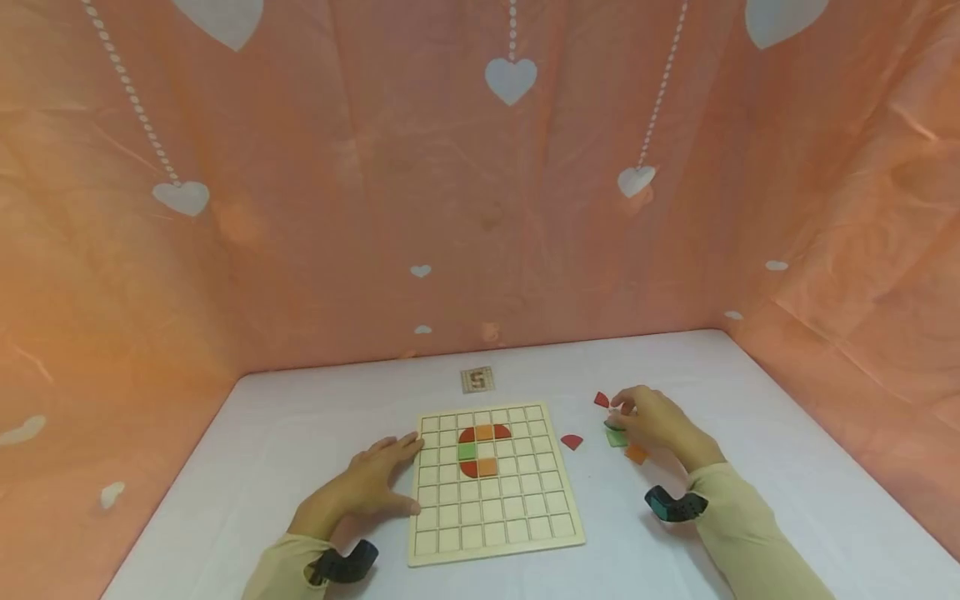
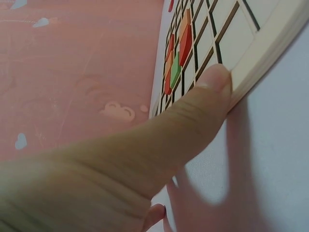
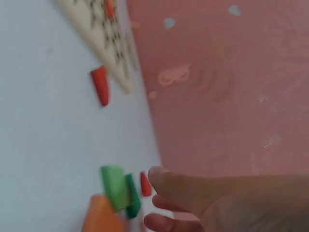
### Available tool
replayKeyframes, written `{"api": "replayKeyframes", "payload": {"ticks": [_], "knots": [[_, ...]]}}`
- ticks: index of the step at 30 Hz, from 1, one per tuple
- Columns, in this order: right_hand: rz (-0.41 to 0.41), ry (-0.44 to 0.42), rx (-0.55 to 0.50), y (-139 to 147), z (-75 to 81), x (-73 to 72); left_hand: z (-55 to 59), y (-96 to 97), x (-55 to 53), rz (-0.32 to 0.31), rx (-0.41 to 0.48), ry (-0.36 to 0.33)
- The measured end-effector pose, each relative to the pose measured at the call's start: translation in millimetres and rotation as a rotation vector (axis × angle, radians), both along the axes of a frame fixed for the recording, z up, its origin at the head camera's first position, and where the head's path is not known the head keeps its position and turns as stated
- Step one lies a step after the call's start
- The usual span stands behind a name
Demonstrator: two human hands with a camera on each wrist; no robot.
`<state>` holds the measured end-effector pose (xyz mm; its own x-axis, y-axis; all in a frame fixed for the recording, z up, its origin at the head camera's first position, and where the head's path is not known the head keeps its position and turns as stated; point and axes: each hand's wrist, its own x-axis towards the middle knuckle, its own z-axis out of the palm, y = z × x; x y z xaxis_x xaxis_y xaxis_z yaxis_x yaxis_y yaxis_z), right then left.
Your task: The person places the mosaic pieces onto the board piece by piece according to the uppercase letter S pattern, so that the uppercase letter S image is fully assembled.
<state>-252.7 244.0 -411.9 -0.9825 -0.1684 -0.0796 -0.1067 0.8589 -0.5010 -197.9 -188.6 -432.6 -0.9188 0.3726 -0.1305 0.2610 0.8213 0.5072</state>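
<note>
A wooden grid board [image 1: 517, 533] lies on the table, with red quarter-round, orange square and green square pieces [image 1: 467, 451] set in a C-like curve in its upper cells. My left hand [image 1: 367, 479] rests at the board's left edge, fingers and thumb spread. In the left wrist view the thumb [image 2: 193, 108] presses on the board's rim. To the right of the board, my right hand [image 1: 660, 421] reaches over loose pieces, fingers bent down. Nearest its fingertips are a dark green piece [image 3: 133, 195] and a red piece [image 3: 145, 184]; no piece shows between thumb and fingers.
Beside the right hand lie a light green square [image 1: 617, 438] and an orange piece [image 1: 637, 453]. Another red quarter-round [image 1: 572, 442] sits nearer the board. Behind the board is a small card [image 1: 477, 380] with a brown figure. Orange cloth [image 1: 480, 208] with hearts encloses the white table.
</note>
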Motion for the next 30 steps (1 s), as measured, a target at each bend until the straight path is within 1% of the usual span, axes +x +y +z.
{"api": "replayKeyframes", "payload": {"ticks": [3, 7, 13, 20, 25, 28, 30], "knots": [[-0.047, -0.03, 0.033, 2, -6.1, -1.4, 1.3, -0.7, -0.1, 0.004, -0.002, -0.002], [-0.061, -0.025, 0.048, 2, -11.3, -2.1, 1.8, -0.9, 0.4, 0.005, -0.004, 0.001], [-0.028, 0.009, 0.016, -1, -13.0, -2.0, 1.4, -0.3, 1.2, 0.013, 0.004, 0.004], [0.039, 0.069, -0.015, -4, -16.0, -3.1, 0.9, 1.2, 1.1, 0.008, 0.0, 0.008], [0.073, 0.12, -0.09, -6, -15.9, -6.5, 1.5, 0.4, 1.5, 0.002, 0.006, 0.004], [0.084, 0.134, -0.171, -9, -13.2, -8.2, 0.9, 0.3, 0.8, 0.004, 0.007, 0.0], [0.085, 0.124, -0.239, -12, -9.8, -8.5, 0.4, 0.9, 0.0, 0.007, 0.006, 0.003]]}}
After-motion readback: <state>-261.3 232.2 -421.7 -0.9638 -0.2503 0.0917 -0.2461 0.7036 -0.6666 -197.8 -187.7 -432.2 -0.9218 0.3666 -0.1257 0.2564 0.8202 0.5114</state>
